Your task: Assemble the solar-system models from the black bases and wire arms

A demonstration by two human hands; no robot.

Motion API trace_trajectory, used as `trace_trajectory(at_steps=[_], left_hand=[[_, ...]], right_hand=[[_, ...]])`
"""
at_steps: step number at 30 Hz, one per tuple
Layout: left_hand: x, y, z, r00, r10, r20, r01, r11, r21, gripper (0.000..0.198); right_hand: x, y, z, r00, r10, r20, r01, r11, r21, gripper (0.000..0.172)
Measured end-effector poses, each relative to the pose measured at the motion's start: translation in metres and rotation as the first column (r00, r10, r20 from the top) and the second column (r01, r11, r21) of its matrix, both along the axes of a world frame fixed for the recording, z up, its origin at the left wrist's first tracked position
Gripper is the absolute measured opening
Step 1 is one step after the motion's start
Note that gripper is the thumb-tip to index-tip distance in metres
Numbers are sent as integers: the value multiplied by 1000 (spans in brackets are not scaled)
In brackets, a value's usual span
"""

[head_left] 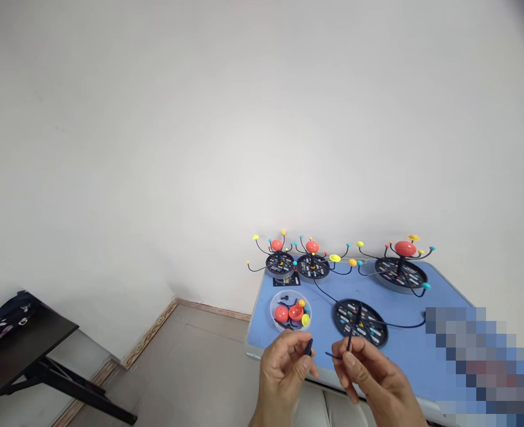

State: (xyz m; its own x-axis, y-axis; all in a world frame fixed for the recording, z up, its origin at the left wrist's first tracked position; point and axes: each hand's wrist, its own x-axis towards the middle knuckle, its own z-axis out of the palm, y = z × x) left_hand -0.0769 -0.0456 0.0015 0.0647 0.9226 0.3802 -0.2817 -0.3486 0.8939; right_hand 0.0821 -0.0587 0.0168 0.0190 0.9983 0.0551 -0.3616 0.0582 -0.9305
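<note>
My left hand (283, 369) pinches a small black plastic piece (308, 347) between thumb and fingers. Opposite it, my right hand (373, 376) is closed on a thin black bent rod (350, 340), whose other end points toward the left hand. The two pieces are apart. Just beyond my right hand lies a round black printed base (341, 314) with a short post and long black arms. Past my left hand sits a clear round tub (272, 301) holding red half-balls (281, 314), small yellow and blue balls and black parts.
Along the back of the blue table (262, 327) stand three solar system models, at left (277, 245), in the middle (312, 247) and at right (405, 248), their arms sticking out. A pixelated patch covers the right corner. A dark table (44, 332) with a bag (8, 317) stands far left.
</note>
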Motion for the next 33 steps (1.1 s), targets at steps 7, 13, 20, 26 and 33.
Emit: trace_trajectory(at_steps=[7,13,20,26,33], left_hand=[[3,-9,8,997,13,76,-2,989,-146,27],[18,-15,8,981,40,189,9,967,-255,32],[25,-20,6,993,100,63,-90,984,-151,28],[32,-26,6,985,174,11,-170,972,-165,27],[36,-19,3,982,180,-55,-183,981,-57,22]], right_hand=[[9,1,-6,999,1,40,-2,1000,20,30],[8,-8,-1,995,-80,60,83,995,-53,41],[4,-20,13,995,-99,-19,98,994,-37,35],[9,-15,5,996,-43,-81,40,999,-30,36],[14,-13,-2,999,-44,16,44,998,40,39]])
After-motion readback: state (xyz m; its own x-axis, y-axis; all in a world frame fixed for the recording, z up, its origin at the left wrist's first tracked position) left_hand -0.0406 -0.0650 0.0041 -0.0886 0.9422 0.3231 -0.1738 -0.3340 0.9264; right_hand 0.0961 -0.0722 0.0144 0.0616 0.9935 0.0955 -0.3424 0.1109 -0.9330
